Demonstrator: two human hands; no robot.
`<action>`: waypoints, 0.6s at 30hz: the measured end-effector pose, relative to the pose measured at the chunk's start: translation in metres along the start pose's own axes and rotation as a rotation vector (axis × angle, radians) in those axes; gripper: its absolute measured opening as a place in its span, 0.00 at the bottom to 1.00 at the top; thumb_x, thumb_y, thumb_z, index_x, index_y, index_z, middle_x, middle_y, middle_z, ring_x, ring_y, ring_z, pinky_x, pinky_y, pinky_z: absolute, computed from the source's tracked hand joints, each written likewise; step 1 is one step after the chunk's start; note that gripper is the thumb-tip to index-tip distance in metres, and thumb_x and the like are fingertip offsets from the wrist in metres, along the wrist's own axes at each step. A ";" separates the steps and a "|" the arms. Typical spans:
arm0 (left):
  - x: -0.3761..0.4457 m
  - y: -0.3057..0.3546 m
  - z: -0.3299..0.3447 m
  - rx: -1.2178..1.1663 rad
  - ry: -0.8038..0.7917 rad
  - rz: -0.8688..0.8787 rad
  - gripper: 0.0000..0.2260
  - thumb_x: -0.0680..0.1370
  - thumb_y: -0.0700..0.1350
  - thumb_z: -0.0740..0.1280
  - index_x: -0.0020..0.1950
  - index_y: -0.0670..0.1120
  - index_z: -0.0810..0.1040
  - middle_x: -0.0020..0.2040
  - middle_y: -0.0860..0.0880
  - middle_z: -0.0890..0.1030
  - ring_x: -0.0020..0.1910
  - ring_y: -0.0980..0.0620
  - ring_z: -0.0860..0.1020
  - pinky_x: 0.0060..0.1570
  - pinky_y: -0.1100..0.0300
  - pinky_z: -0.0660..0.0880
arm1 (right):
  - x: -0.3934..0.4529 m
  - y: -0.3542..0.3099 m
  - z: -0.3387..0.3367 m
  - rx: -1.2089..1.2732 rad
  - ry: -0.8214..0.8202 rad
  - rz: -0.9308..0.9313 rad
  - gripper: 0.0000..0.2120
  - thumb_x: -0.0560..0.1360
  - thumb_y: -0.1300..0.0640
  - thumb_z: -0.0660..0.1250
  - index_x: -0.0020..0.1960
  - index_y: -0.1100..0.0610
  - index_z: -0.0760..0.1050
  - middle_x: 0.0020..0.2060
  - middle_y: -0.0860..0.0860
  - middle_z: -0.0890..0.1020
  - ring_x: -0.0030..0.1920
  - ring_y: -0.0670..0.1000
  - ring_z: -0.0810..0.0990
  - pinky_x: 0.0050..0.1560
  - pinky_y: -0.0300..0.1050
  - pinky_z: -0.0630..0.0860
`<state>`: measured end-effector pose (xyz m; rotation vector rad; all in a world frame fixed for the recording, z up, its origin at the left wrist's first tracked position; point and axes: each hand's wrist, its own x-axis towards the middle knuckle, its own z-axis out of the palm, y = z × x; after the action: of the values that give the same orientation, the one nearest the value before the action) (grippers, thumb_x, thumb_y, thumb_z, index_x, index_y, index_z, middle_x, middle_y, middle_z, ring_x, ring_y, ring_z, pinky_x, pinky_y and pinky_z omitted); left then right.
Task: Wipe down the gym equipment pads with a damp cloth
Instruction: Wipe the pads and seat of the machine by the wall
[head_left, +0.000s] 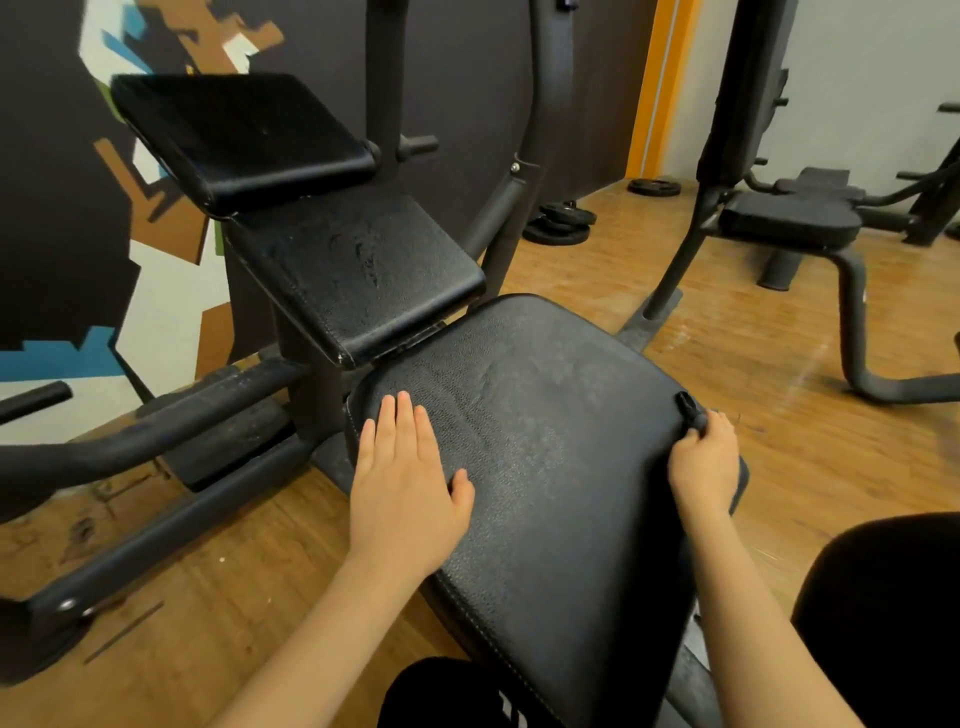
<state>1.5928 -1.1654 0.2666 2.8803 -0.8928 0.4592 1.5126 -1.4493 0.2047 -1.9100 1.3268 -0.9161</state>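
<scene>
While the left hand (402, 470) lies flat w/ fingers straight on the big black seat pad (545, 457), palm down near its left edge, the right hand (704, 460) is curled over the pad's right edge, gripping something small & dark (691, 410), can't tell if that's the cloth or not. Two more black pads, the middle pad (358, 275) & the top pad (239, 137), step up behind it on the same frame. Weight plates (558, 223) sit on the wood floor (753, 332) farther back.
</scene>
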 end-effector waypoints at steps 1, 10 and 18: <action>0.001 0.001 0.000 0.004 -0.004 -0.004 0.33 0.70 0.55 0.56 0.64 0.32 0.74 0.66 0.33 0.73 0.67 0.37 0.71 0.66 0.43 0.65 | 0.002 -0.004 0.002 -0.016 0.030 0.030 0.12 0.77 0.65 0.55 0.58 0.68 0.71 0.61 0.63 0.72 0.65 0.62 0.68 0.61 0.53 0.66; 0.002 0.004 -0.005 0.024 -0.028 -0.023 0.35 0.71 0.56 0.53 0.69 0.33 0.70 0.70 0.34 0.68 0.71 0.38 0.66 0.70 0.44 0.59 | 0.014 -0.125 0.059 -0.214 -0.230 -0.411 0.13 0.77 0.60 0.55 0.59 0.65 0.69 0.59 0.60 0.71 0.62 0.60 0.67 0.62 0.56 0.65; -0.002 0.000 -0.009 0.038 -0.011 0.017 0.33 0.80 0.58 0.50 0.78 0.39 0.47 0.78 0.40 0.46 0.78 0.44 0.43 0.71 0.52 0.36 | 0.029 -0.098 0.041 -0.148 -0.482 -0.588 0.23 0.79 0.64 0.56 0.74 0.59 0.58 0.75 0.53 0.57 0.75 0.51 0.53 0.72 0.45 0.51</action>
<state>1.5892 -1.1628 0.2744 2.9145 -0.9202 0.4676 1.6039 -1.4437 0.2664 -2.4948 0.5687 -0.5578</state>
